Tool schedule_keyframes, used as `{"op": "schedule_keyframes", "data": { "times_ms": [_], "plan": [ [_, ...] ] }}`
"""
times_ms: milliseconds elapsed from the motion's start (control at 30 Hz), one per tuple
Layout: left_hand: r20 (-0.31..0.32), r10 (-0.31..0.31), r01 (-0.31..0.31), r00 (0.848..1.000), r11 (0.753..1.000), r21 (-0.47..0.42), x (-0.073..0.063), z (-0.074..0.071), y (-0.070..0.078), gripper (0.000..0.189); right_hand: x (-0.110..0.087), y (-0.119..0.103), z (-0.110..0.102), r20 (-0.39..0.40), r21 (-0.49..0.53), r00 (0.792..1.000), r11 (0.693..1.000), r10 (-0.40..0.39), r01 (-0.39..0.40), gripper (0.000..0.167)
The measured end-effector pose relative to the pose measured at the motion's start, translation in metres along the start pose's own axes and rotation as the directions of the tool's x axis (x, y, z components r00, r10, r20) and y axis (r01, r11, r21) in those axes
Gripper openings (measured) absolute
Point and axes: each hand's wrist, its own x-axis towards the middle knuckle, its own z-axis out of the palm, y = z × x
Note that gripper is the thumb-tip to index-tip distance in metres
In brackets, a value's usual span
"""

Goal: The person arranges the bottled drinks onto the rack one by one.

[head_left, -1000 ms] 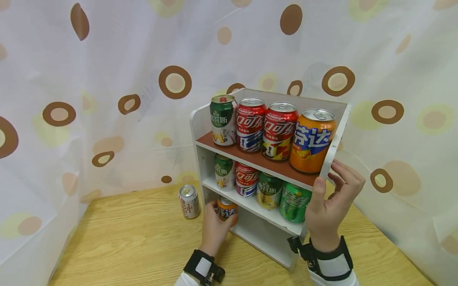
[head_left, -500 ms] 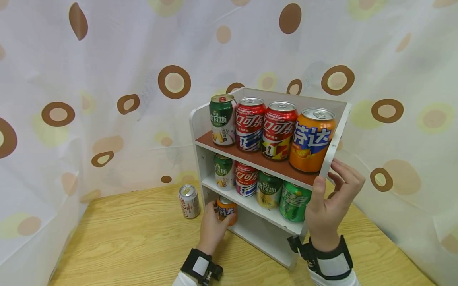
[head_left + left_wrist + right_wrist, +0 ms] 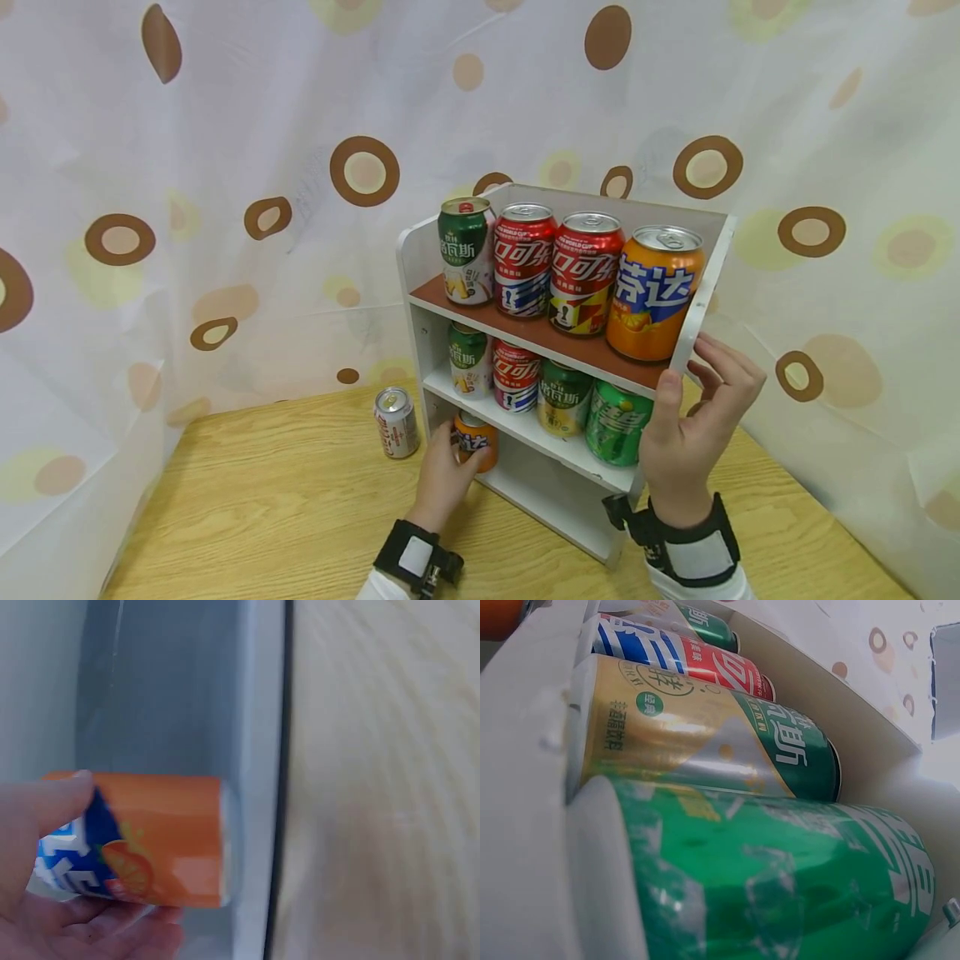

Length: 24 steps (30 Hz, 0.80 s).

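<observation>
An orange soda can (image 3: pixel 486 454) stands at the left end of the bottom level of a white shelf rack (image 3: pixel 555 496). My left hand (image 3: pixel 444 479) holds it, thumb on the front and fingers round its left side. In the left wrist view the can (image 3: pixel 161 840) lies between thumb and fingers, its base at the shelf floor near the front lip. My right hand (image 3: pixel 693 425) holds the rack's right side panel, thumb at the front edge and fingertips on the outer face.
The top level bears a green-and-white can (image 3: pixel 467 254), two red cola cans (image 3: pixel 587 275) and an orange can (image 3: pixel 652 300). Several cans fill the middle level, a green one (image 3: pixel 617 425) at its right end. Left of the rack, a silver can (image 3: pixel 397 425) stands on the wooden table (image 3: pixel 285 492).
My left hand and wrist have shifted slightly left and down, and a little more of the orange can's front shows. My right hand keeps its place on the side panel.
</observation>
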Motion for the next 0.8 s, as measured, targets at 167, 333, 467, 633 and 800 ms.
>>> {"op": "schedule_keyframes", "data": {
  "times_ms": [167, 333, 467, 633, 800],
  "plan": [
    [0.060, -0.009, 0.009, 0.998, 1.000, -0.001, 0.001, -0.010, 0.002, 0.069, -0.001, 0.000, 0.000, -0.001, 0.001, 1.000, 1.000, 0.001, -0.001, 0.064],
    [0.084, -0.008, 0.009, 0.996, 1.000, -0.005, 0.003, -0.017, 0.001, 0.065, 0.000, 0.000, 0.000, 0.005, 0.002, 1.000, 1.000, 0.002, -0.002, 0.063],
    [0.106, 0.007, -0.008, 0.994, 1.000, 0.008, 0.003, -0.018, -0.001, 0.061, -0.001, 0.001, 0.000, 0.007, 0.001, 1.000, 1.000, 0.003, -0.003, 0.064],
    [0.110, 0.035, -0.036, 0.993, 0.999, 0.008, 0.003, -0.017, -0.002, 0.059, -0.001, 0.001, 0.000, 0.005, 0.002, 1.000, 1.000, 0.004, -0.004, 0.064],
    [0.119, 0.052, -0.056, 0.992, 0.998, 0.031, 0.003, -0.016, -0.002, 0.058, 0.000, 0.000, 0.001, -0.006, 0.005, 1.000, 1.000, -0.001, 0.001, 0.065]
  ]
}}
